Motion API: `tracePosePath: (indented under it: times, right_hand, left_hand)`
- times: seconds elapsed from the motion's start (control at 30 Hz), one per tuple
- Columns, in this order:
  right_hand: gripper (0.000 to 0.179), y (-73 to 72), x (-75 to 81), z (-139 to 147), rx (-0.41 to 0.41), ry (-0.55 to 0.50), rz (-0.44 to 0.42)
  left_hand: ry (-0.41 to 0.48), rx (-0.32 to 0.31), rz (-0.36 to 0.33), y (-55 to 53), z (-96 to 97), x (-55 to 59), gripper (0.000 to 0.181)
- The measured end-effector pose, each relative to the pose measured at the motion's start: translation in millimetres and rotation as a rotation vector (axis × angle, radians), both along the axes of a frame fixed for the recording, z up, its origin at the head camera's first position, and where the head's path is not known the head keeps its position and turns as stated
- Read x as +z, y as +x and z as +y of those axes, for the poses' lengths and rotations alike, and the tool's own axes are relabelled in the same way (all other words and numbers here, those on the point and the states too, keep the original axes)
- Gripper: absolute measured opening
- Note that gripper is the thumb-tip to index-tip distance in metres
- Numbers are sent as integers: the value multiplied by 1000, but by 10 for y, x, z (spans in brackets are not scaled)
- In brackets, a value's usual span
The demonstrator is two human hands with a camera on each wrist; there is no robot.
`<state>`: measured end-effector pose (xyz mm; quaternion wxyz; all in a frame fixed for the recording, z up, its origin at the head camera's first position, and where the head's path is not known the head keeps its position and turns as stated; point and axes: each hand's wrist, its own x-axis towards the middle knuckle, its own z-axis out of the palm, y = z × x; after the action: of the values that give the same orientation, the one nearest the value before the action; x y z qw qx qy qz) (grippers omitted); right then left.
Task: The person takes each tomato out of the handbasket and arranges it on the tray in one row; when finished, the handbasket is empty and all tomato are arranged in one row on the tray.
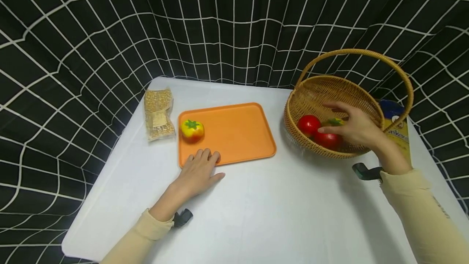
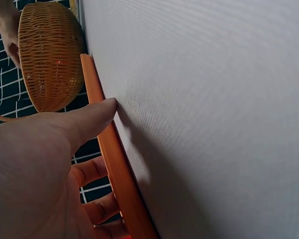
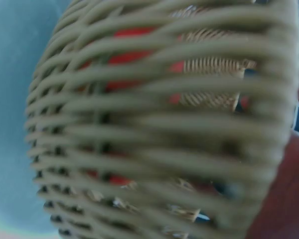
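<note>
Two glossy red fruits, one (image 1: pixel 309 125) and another (image 1: pixel 328 140), sit side by side in a wicker basket (image 1: pixel 340 89) to the right of the orange tray (image 1: pixel 234 132); a yellow-green leafy top (image 1: pixel 335 121) shows behind them, partly hidden. The basket is tan and tightly woven, with a tall arched handle; red glints through its weave in the blurred right-wrist view.

The right hand (image 1: pixel 357 125) reaches into the basket over the fruits, thumb and fingers spread apart, ungripped; whether the thumb touches the nearer red fruit I cannot tell. The left hand (image 1: pixel 198 174) is relaxed, its fingers extended across the tray's near rim and the thumb stretched out beside it, clasping nothing.

The tray is shallow and rounded at the corners, with a raised lip. A yellow-and-red fruit (image 1: pixel 192 132) with green leaves rests at its left end. A strip of white surface separates the tray's right edge from the basket, and a broad stretch runs along the tray's near side.

Just left of the tray lies a clear packet of pale grains (image 1: pixel 159 113). Far to its right, past the basket, is a yellow-and-blue pack (image 1: pixel 401 138), partly covered. The table (image 1: pixel 286 207) is white; beyond the tray hangs a black curtain (image 1: pixel 234 24) with white grid lines.
</note>
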<state>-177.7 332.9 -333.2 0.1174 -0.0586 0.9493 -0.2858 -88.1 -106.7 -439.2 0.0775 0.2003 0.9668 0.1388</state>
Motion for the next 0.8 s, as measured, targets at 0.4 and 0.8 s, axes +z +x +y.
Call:
tracePosePath:
  times: [0.4,0.8]
  right_hand:
    - [72,9,-126,152,108,8,-55]
    - [60,39,-168,177,111,103,-55]
  left_hand:
    - [-4,4,7,5,-5,-21,41]
    - [0,0,16,12,-8,-17,40]
